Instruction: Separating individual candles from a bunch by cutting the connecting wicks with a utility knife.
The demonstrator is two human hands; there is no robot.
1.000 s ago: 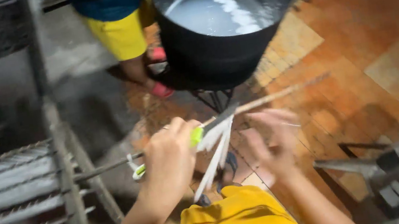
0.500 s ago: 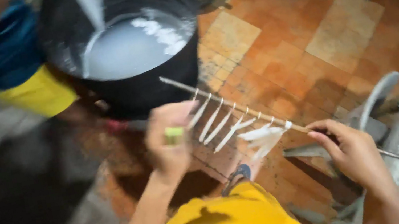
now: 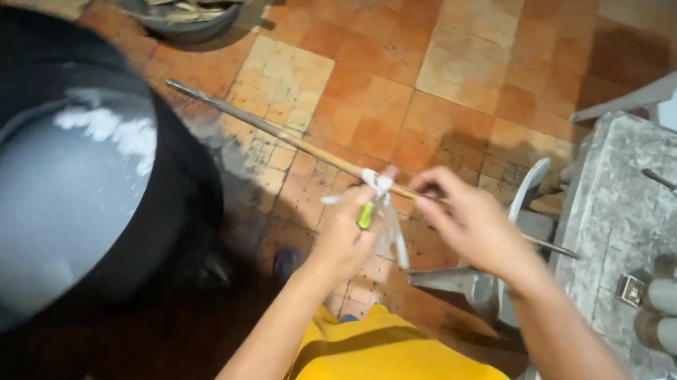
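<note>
Head view: left hand [image 3: 344,233] fingers clench a long stick [image 3: 274,133] and green lighter [image 3: 366,215]; right hand [image 3: 464,217] pinches its white wicks [image 3: 385,210], apparently bunching them beside the wax vat [image 3: 43,175].

I had both forearms stretched forward and angled inward, so the hands met close together at chest height. My left hand [image 3: 346,233] was curled, fingers folded in and the thumb pressed across the top in a pinch. My right hand [image 3: 467,219] sat just beside it, palm down, wrist slightly bent, with the fingertips [image 3: 422,188] drawn together toward the left.
</note>
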